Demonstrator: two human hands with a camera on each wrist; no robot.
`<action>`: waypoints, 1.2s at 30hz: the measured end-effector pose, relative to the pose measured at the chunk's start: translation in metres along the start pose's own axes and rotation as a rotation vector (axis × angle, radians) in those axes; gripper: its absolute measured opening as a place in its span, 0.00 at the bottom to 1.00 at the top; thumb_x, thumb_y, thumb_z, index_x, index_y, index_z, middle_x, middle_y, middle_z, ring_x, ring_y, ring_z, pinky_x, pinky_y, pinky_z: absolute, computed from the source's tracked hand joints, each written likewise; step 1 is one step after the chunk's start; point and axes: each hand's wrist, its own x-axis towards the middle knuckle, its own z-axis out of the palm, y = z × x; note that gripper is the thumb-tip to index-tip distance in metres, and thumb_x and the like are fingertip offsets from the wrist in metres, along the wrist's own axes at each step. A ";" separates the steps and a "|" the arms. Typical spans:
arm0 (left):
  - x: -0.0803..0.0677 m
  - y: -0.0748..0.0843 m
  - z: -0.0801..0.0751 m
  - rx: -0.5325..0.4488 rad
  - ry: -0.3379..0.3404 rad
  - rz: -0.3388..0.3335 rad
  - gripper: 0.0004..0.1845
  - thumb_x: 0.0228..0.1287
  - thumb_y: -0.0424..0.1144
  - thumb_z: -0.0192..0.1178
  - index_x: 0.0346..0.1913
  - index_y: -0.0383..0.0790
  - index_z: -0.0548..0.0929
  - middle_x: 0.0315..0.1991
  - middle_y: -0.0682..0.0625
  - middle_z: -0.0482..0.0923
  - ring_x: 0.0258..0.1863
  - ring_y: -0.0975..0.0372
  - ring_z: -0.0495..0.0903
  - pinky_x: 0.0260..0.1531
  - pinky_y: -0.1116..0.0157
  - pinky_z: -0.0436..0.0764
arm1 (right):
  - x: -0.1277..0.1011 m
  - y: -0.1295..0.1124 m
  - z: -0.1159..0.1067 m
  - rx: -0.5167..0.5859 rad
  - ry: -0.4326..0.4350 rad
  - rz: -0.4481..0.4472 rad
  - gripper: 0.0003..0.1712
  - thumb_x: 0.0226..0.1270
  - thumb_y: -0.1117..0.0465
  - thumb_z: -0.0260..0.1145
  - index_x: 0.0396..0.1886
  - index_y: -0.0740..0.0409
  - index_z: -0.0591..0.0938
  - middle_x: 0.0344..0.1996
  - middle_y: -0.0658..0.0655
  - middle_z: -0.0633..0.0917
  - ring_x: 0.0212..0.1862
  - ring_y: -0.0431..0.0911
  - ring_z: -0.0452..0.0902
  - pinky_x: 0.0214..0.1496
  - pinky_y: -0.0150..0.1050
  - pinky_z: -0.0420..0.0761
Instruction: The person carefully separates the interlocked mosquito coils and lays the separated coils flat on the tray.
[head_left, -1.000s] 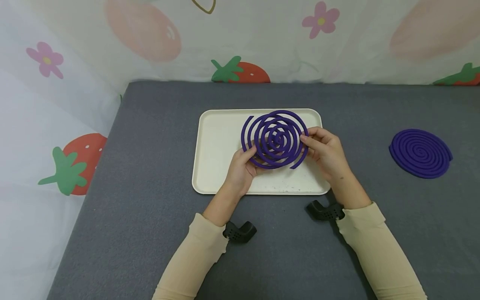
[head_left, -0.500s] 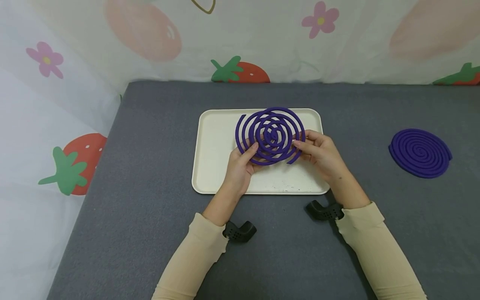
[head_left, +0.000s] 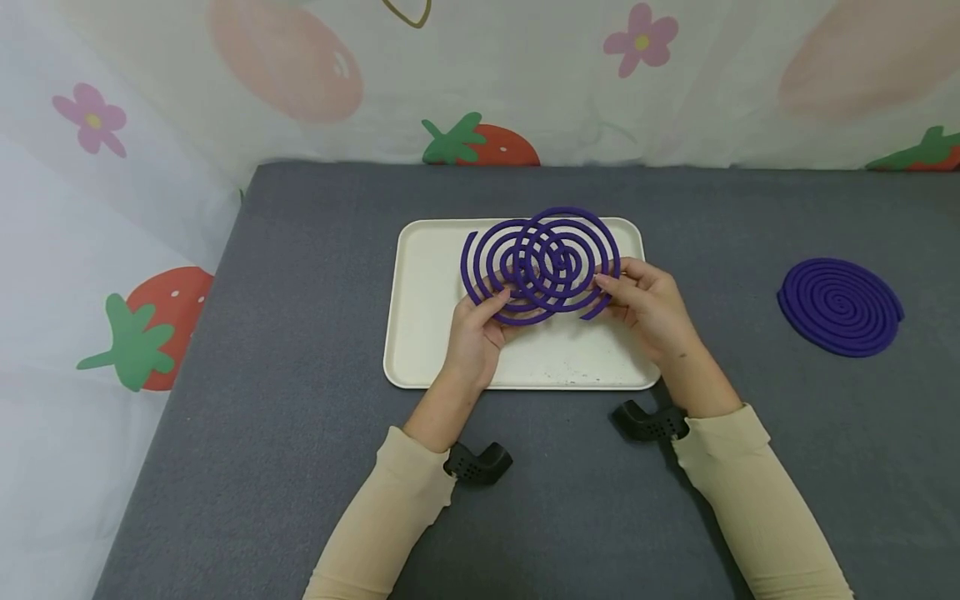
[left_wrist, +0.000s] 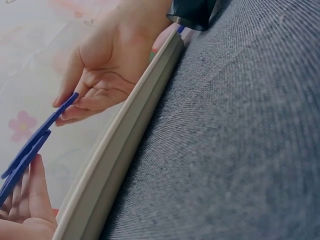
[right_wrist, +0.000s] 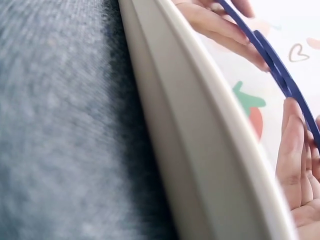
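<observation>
Two dark purple spiral mosquito coils are held over a cream tray [head_left: 420,350] in the head view, partly overlapping. My left hand [head_left: 472,342] pinches the left coil [head_left: 464,267] with the thumb on top and fingers beneath. My right hand [head_left: 654,307] pinches the outer turn of the right coil [head_left: 567,212] between thumb and fingers. In the left wrist view the coils appear edge-on as thin strips, and the upper strip [left_wrist: 45,126] lies against the right hand's fingers. The right wrist view shows the strips [right_wrist: 275,62] pressed close together where they overlap.
A tightly wound purple coil [head_left: 842,307] lies on the grey cloth [head_left: 735,225] at the right. Small dark crumbs are on the tray's near side. A white curtain [head_left: 570,92] printed with strawberries and flowers hangs behind and at the left.
The two coils have slid further apart sideways, so their overlap is smaller. The left one shifted left; the right one now sits further right and up. Both hands keep their hold.
</observation>
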 end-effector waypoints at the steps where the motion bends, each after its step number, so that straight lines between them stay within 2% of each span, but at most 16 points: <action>1: 0.000 0.000 0.000 -0.007 0.005 0.000 0.10 0.67 0.26 0.45 0.46 0.37 0.75 0.37 0.51 0.83 0.37 0.63 0.84 0.41 0.66 0.82 | 0.000 0.000 0.000 0.014 0.004 -0.004 0.06 0.66 0.72 0.59 0.35 0.60 0.81 0.28 0.54 0.86 0.29 0.42 0.83 0.29 0.32 0.82; 10: 0.000 0.001 0.001 0.021 0.015 0.001 0.16 0.60 0.18 0.48 0.48 0.33 0.73 0.37 0.50 0.81 0.37 0.63 0.84 0.43 0.68 0.81 | 0.001 0.000 -0.002 0.032 0.024 -0.007 0.04 0.66 0.70 0.60 0.38 0.61 0.79 0.29 0.53 0.86 0.29 0.41 0.82 0.29 0.31 0.81; 15: 0.001 0.000 0.001 0.039 0.014 0.001 0.18 0.60 0.16 0.48 0.52 0.31 0.70 0.38 0.49 0.80 0.38 0.63 0.83 0.45 0.67 0.80 | 0.001 0.001 -0.002 0.034 0.016 -0.013 0.12 0.63 0.75 0.60 0.43 0.61 0.77 0.33 0.53 0.86 0.33 0.42 0.83 0.33 0.32 0.82; 20: 0.002 0.000 0.000 0.066 0.004 0.003 0.20 0.60 0.16 0.48 0.55 0.29 0.68 0.40 0.49 0.79 0.40 0.63 0.82 0.48 0.66 0.79 | 0.001 0.001 -0.001 0.053 0.012 -0.031 0.16 0.61 0.80 0.58 0.44 0.60 0.77 0.34 0.53 0.86 0.35 0.43 0.84 0.35 0.33 0.83; 27: 0.001 -0.001 0.000 0.087 -0.035 0.010 0.20 0.58 0.14 0.48 0.52 0.30 0.70 0.40 0.47 0.78 0.39 0.64 0.81 0.43 0.71 0.80 | 0.002 0.001 -0.001 0.082 0.056 -0.080 0.13 0.61 0.78 0.60 0.43 0.61 0.77 0.33 0.54 0.87 0.34 0.43 0.84 0.34 0.33 0.83; 32: 0.003 0.001 0.000 0.100 0.001 -0.001 0.23 0.57 0.14 0.48 0.57 0.29 0.67 0.40 0.50 0.79 0.39 0.64 0.80 0.44 0.70 0.80 | 0.002 0.000 -0.001 0.065 0.095 -0.108 0.13 0.62 0.76 0.60 0.45 0.61 0.77 0.33 0.53 0.86 0.33 0.42 0.83 0.35 0.33 0.83; 36: 0.006 0.009 -0.005 0.151 0.034 -0.039 0.28 0.57 0.13 0.49 0.61 0.31 0.64 0.44 0.49 0.77 0.41 0.65 0.80 0.44 0.69 0.80 | 0.001 -0.002 -0.002 0.070 0.110 -0.120 0.13 0.62 0.76 0.61 0.44 0.61 0.77 0.33 0.53 0.86 0.34 0.42 0.83 0.36 0.33 0.83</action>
